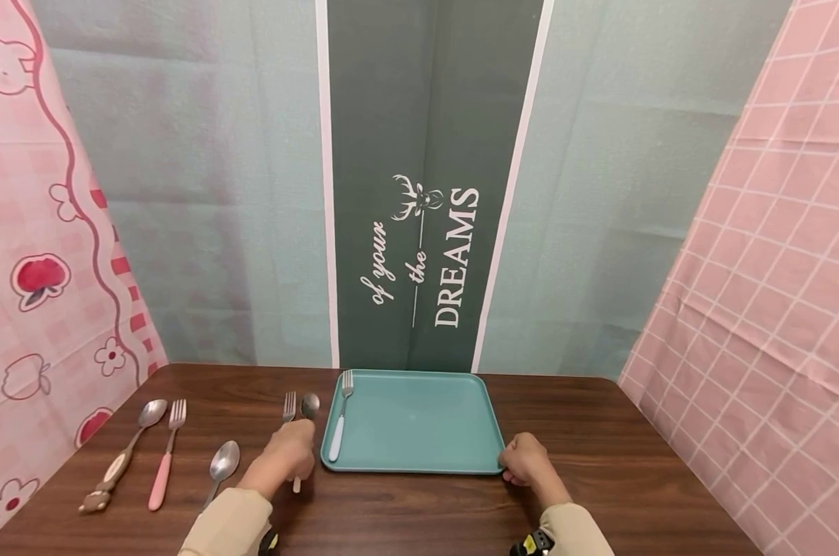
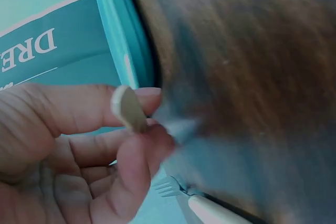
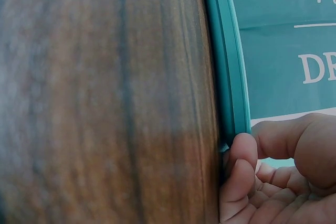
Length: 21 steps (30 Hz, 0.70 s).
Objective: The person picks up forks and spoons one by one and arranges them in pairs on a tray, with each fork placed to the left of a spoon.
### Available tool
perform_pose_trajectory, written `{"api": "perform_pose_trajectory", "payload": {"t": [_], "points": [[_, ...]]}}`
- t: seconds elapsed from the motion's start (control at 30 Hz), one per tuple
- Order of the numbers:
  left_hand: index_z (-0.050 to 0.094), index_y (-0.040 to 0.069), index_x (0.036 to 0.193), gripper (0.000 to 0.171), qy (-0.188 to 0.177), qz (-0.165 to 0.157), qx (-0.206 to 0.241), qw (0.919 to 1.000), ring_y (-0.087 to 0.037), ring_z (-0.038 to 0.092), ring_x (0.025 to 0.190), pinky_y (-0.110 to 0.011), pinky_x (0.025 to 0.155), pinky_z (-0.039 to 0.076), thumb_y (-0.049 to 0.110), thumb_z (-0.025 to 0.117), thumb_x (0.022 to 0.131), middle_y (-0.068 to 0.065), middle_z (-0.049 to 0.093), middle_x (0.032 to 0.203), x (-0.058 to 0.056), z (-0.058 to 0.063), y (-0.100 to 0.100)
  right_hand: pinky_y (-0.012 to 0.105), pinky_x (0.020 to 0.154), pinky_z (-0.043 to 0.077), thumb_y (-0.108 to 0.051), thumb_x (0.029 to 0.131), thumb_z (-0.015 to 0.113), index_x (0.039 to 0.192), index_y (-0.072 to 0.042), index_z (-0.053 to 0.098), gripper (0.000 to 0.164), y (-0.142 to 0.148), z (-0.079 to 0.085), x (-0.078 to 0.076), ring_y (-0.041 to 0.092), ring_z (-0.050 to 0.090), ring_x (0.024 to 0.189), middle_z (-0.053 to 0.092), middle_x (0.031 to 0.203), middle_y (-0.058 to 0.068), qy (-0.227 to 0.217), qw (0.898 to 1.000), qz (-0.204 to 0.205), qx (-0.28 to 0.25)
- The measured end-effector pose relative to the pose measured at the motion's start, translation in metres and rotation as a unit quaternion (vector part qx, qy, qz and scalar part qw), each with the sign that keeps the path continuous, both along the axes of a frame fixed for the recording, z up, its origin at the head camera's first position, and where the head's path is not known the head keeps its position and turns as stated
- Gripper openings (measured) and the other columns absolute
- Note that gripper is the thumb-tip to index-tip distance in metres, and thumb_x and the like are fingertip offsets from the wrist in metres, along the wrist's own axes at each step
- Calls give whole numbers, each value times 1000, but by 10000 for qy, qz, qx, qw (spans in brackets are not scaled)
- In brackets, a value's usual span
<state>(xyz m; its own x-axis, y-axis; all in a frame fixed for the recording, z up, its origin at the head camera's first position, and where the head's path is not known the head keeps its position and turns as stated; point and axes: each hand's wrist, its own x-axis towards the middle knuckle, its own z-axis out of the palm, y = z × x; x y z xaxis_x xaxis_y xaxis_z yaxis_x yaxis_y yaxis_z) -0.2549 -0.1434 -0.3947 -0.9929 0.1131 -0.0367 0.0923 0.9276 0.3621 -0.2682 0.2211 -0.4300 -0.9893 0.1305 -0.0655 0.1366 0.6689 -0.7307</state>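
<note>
My left hand (image 1: 290,452) pinches a spoon (image 1: 310,405) just left of the tray. In the left wrist view the cream end of the spoon's handle (image 2: 126,107) sticks up between thumb and forefinger. Beside that hand a fork (image 1: 290,405) lies on the table, its cream handle (image 2: 210,209) showing in the left wrist view. The teal tray (image 1: 419,421) carries a fork with a white handle (image 1: 336,440) along its left side. My right hand (image 1: 526,461) grips the tray's near right corner, fingers and thumb on the rim (image 3: 233,77).
Farther left on the dark wooden table (image 1: 634,479) lie a spoon (image 1: 224,461), a pink-handled fork (image 1: 160,479) and a spoon with a decorated brown handle (image 1: 119,466). Behind the table hangs a green and grey cloth (image 1: 419,100); pink cloths flank both sides.
</note>
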Motion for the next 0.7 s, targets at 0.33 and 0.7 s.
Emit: {"api": "perform_pose_trajectory", "payload": {"t": [0.33, 0.7], "points": [[46, 2, 65, 26, -92, 47, -57, 9999, -17, 53, 38, -25, 38, 44, -15, 65, 63, -13, 48, 60, 3, 4, 1, 21, 40, 41, 3, 73, 52, 55, -6, 48, 21, 1, 0, -1, 9, 48, 41, 49, 46, 2, -38, 10000, 6, -75], [51, 3, 70, 20, 249, 61, 112, 9996, -21, 50, 53, -29, 42, 43, -12, 65, 66, -7, 49, 65, 2, 10, 1, 21, 40, 42, 4, 74, 54, 65, -3, 46, 14, 0, 0, 1, 11, 49, 43, 50, 52, 6, -9, 9999, 14, -99]]}}
